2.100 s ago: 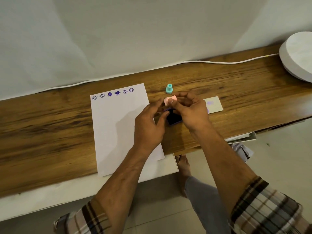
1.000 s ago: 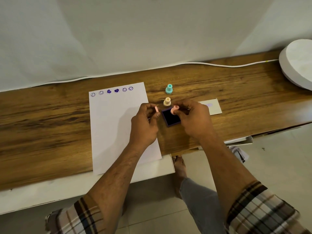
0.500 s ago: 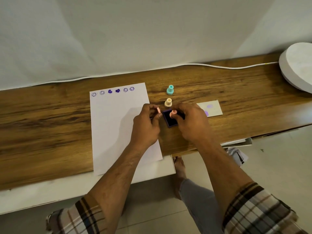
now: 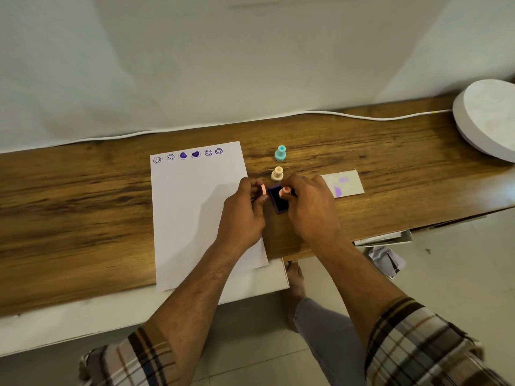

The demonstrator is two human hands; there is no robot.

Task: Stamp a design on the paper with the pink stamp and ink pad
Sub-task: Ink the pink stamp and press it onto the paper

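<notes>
A white sheet of paper [image 4: 195, 213] lies on the wooden table [image 4: 83, 213], with a row of purple stamped faces and hearts along its far edge. The dark purple ink pad [image 4: 277, 200] sits just right of the paper. My right hand [image 4: 310, 207] grips the pink stamp [image 4: 283, 192] and holds it down on the pad. My left hand [image 4: 245, 215] rests over the paper's right edge and pinches the small pink stamp cap [image 4: 263, 190] beside the pad.
A cream stamp [image 4: 277, 174] and a teal stamp [image 4: 280, 153] stand just behind the pad. A small card with purple smudges [image 4: 345, 182] lies to the right. A white round object [image 4: 490, 118] sits at the far right, and a white cable [image 4: 362, 117] runs along the wall.
The cap came off the pink stamp and stayed in my left hand. My right hand lowered the stamp onto the ink pad. The cream stamp came into sight.
</notes>
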